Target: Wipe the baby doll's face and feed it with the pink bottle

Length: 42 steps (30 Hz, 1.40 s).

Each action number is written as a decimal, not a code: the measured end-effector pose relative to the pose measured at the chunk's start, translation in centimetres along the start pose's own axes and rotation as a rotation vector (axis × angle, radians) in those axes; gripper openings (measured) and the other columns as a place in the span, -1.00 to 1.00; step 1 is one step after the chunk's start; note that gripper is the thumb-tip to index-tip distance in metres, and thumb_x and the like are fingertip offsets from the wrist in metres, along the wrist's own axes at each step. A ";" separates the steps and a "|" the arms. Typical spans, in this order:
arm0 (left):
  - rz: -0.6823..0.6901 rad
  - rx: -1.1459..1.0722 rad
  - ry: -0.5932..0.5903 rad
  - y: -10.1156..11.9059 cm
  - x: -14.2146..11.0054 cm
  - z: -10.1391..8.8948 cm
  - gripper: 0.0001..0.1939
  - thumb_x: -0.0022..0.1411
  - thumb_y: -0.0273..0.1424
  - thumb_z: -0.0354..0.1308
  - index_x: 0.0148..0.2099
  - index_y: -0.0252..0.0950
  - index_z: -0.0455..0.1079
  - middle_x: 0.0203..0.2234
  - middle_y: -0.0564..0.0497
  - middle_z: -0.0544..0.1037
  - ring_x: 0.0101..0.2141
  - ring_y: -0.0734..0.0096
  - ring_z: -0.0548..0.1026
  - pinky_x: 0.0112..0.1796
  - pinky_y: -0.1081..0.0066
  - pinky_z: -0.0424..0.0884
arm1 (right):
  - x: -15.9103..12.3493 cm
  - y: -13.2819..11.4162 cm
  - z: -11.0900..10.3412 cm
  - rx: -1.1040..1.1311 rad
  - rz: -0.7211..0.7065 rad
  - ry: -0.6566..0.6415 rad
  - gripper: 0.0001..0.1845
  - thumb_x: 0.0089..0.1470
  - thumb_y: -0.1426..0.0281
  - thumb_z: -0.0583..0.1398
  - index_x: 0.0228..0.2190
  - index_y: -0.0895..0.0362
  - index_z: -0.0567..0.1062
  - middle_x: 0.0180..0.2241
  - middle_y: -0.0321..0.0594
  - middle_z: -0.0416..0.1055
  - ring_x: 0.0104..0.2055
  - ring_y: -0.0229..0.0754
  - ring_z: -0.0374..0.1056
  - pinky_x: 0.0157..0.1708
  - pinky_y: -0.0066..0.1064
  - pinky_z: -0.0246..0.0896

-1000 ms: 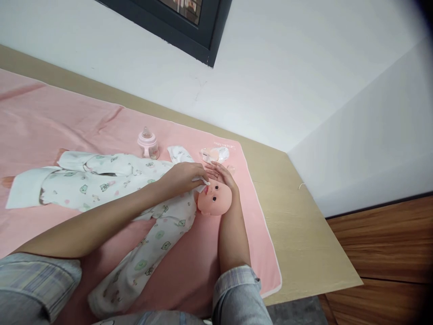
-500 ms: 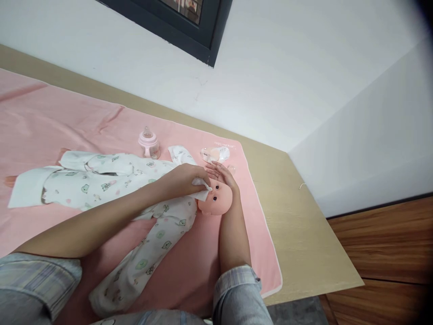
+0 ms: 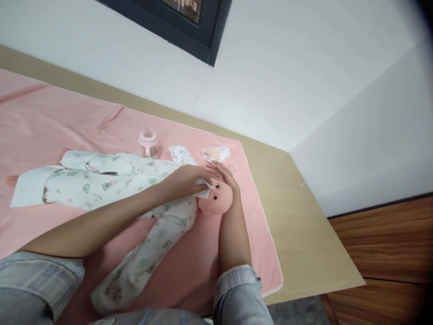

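Observation:
A baby doll in a white printed romper [image 3: 111, 180] lies on a pink blanket [image 3: 50, 117], its bare pink head [image 3: 218, 201] to the right. My left hand [image 3: 184, 179] is closed on a small white wipe [image 3: 204, 190] and presses it against the doll's face. My right hand [image 3: 223, 175] rests behind the head with fingers stretched out flat, cradling it.
A small pink baby bottle [image 3: 149, 143] stands beyond the doll. A clear plastic wrapper [image 3: 216, 154] and a bit of white cloth [image 3: 179, 153] lie near the blanket's far corner. The tan tabletop [image 3: 297, 234] ends at right above a wooden floor [image 3: 392, 253]. White wall behind.
My left hand has slid the wipe from the doll's mouth up across its face. The right hand has stayed behind the head.

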State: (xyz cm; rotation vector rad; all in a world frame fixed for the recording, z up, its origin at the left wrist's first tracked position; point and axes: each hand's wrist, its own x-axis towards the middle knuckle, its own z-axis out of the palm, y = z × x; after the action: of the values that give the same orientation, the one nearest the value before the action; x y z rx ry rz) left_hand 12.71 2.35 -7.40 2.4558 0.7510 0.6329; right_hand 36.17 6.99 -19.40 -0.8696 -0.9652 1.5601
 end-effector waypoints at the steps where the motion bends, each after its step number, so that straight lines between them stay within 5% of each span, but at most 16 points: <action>1: -0.004 0.002 0.006 0.0 0.0 0.1 -0.89 0.18 -0.47 0.22 -0.24 -0.23 0.56 -0.29 0.10 0.60 -0.29 0.37 0.53 -0.30 0.48 0.28 | -0.1 -0.1 0.1 0.005 0.001 -0.001 -0.56 0.02 0.21 0.29 -0.06 0.03 0.42 -0.02 -0.21 0.48 0.00 -0.11 0.44 0.21 -0.10 0.23; 10: -0.014 -0.005 0.012 -0.3 0.3 -0.2 -0.87 0.20 -0.41 0.20 -0.22 -0.24 0.57 -0.29 0.07 0.60 -0.26 0.33 0.53 -0.27 0.46 0.30 | -0.9 -0.5 0.9 -0.021 -0.036 -0.014 -0.61 0.08 0.22 0.25 -0.04 0.03 0.42 0.03 -0.21 0.45 0.06 -0.13 0.41 0.23 -0.12 0.21; 19: -0.072 0.053 -0.200 0.1 -0.1 -1.8 -0.86 0.13 -0.40 0.22 -0.25 -0.17 0.59 -0.31 0.12 0.63 -0.26 0.34 0.55 -0.28 0.50 0.33 | 0.5 0.4 -0.4 -0.022 0.001 0.023 -0.53 0.00 0.16 0.28 -0.05 0.02 0.41 0.00 -0.20 0.47 0.04 -0.09 0.42 0.20 -0.09 0.24; 42: -0.061 0.164 -0.152 -0.5 0.1 -1.9 -0.88 0.13 -0.40 0.22 -0.28 -0.17 0.58 -0.32 0.09 0.62 -0.27 0.29 0.54 -0.28 0.44 0.30 | -0.4 -0.3 0.6 -0.034 -0.020 0.028 -0.58 0.02 0.20 0.28 -0.07 0.04 0.43 0.00 -0.18 0.48 0.07 -0.10 0.41 0.21 -0.12 0.23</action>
State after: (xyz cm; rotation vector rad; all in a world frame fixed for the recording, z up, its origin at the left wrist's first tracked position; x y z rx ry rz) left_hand 11.56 3.37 -6.20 2.5834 0.8425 0.3692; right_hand 35.80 6.49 -18.89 -0.9004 -0.9797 1.5142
